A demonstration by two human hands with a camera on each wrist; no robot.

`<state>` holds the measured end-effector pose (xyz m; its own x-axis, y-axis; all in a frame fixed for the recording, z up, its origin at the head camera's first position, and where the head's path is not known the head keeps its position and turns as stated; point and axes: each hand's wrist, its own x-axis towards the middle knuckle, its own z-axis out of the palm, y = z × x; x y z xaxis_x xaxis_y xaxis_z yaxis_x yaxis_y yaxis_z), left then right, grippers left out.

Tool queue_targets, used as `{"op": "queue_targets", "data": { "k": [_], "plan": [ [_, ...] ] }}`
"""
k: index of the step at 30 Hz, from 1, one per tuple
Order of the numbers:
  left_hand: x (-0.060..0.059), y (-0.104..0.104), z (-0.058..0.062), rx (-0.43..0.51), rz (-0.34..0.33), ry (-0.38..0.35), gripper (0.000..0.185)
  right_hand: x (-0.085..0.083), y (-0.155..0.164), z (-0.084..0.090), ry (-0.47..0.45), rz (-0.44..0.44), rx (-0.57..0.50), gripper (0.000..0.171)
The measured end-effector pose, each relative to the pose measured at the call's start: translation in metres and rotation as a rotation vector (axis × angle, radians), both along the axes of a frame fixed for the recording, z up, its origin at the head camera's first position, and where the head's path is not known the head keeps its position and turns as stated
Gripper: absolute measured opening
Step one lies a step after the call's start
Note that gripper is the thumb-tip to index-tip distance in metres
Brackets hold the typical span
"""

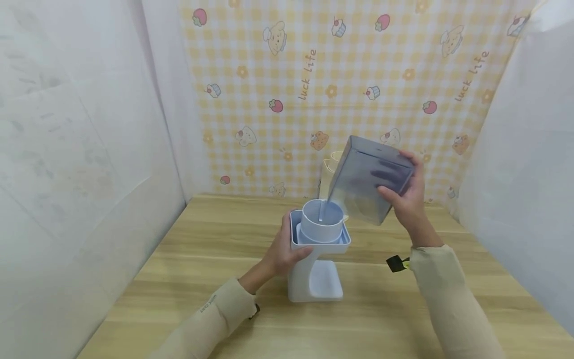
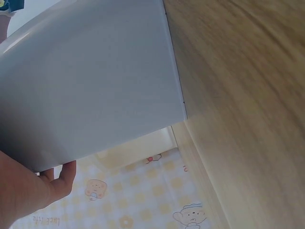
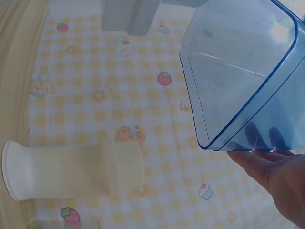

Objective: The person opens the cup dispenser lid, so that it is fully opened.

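A white dispenser stand (image 1: 299, 281) with a square upper tray and a flat foot is on the table. Inside its tray sits a round pale-blue cup (image 1: 320, 232). My left hand (image 1: 284, 252) grips the upper part from the left side, thumb across the front; in the left wrist view the white body hides most of that hand (image 2: 28, 191). Up and to the right, my right hand (image 1: 410, 194) holds a translucent blue container (image 1: 369, 172) by its side, tilted, its lower left edge close to the cup. The container's open rim (image 3: 200, 138) shows in the right wrist view.
Behind the container a cream-coloured stand (image 1: 326, 177) of similar shape is near the back of the wooden table (image 1: 215, 234). A checked yellow cloth (image 1: 251, 119) hangs behind it. White sheets (image 1: 80, 149) close off both sides.
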<state>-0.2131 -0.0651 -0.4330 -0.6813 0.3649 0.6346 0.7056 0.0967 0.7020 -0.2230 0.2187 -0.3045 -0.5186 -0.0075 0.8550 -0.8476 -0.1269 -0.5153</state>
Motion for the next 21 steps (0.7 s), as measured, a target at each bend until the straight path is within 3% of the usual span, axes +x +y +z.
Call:
{"op": "queue_targets", "data": {
  "k": [12, 21],
  "plan": [
    [0.003, -0.004, -0.001, -0.01, 0.007, -0.014, 0.1, 0.001, 0.023, -0.014, -0.055, 0.0, -0.071, 0.072],
    [0.002, -0.004, 0.001, -0.014, -0.009, -0.014, 0.103, -0.002, 0.041, -0.022, -0.12, 0.044, -0.027, 0.075]
  ]
}}
